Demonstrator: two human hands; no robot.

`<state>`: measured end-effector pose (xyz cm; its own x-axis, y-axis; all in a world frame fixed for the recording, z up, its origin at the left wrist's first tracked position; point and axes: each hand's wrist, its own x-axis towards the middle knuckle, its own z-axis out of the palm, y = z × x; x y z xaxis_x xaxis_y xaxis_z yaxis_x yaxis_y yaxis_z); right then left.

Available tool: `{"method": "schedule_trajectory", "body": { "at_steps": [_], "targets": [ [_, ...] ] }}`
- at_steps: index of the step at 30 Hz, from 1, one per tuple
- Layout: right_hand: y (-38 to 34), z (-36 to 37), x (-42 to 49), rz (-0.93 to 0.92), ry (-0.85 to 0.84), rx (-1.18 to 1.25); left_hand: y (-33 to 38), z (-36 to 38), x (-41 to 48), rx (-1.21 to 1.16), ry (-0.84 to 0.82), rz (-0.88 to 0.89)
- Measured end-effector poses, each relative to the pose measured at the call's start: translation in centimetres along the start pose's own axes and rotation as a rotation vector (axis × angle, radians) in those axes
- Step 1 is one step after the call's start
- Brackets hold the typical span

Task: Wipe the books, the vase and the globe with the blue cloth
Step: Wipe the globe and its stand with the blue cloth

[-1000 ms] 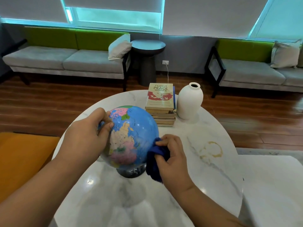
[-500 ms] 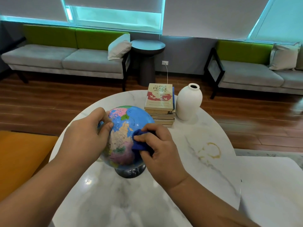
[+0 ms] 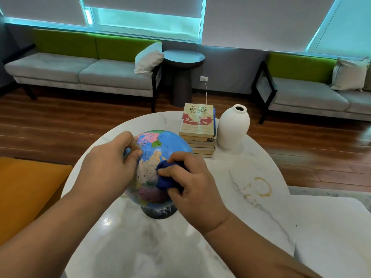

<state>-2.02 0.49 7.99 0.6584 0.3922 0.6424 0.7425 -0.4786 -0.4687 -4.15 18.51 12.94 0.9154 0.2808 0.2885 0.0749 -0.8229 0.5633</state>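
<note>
- At the far left we are seeing an orange seat (image 3: 26, 189) sitting just beside the round marble table (image 3: 230, 227).
- Our left hand (image 3: 109, 169) is curling over the left side of the globe (image 3: 152, 157), fingers bent and the thumb pressing on the map surface, so it is gripping the ball itself.
- The globe is standing upright on its dark base (image 3: 159, 211) on the near-left part of the table, with its pink, yellow and green landmasses facing us.
- Our right hand (image 3: 192, 185) is closing around the bunched blue cloth (image 3: 166, 177) and pressing it against the globe's front, right of centre; the cloth is touching the map just beside the pale landmass.
- Behind the globe, toward the far edge of the table, the books (image 3: 198, 131) are lying in a stack, the top cover reading "Filipino Peace Women".
- Just beside the stack on its right, the white vase (image 3: 233, 127) is standing upright with its dark mouth showing; we cannot tell whether it is touching the books.
- Right of our right hand, a yellowish ring stain (image 3: 259, 186) is marking the marble, well apart from the globe.
</note>
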Motion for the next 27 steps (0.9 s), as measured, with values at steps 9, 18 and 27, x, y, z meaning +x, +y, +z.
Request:
{"method": "schedule_trajectory", "body": {
  "at_steps": [9, 18, 27],
  "targets": [
    [1.2, -0.4, -1.2, 0.023, -0.013, 0.045, 0.2, -0.1, 0.0, 0.011, -0.018, 0.022],
    [-2.9, -2.2, 4.5, 0.115, -0.366, -0.097, -0.3, 0.1, -0.1, -0.012, 0.014, 0.046],
    [-1.7, -1.4, 8.3, 0.265, -0.338, -0.086, -0.2, -0.3, 0.2, 0.01, 0.002, 0.058]
  ]
}}
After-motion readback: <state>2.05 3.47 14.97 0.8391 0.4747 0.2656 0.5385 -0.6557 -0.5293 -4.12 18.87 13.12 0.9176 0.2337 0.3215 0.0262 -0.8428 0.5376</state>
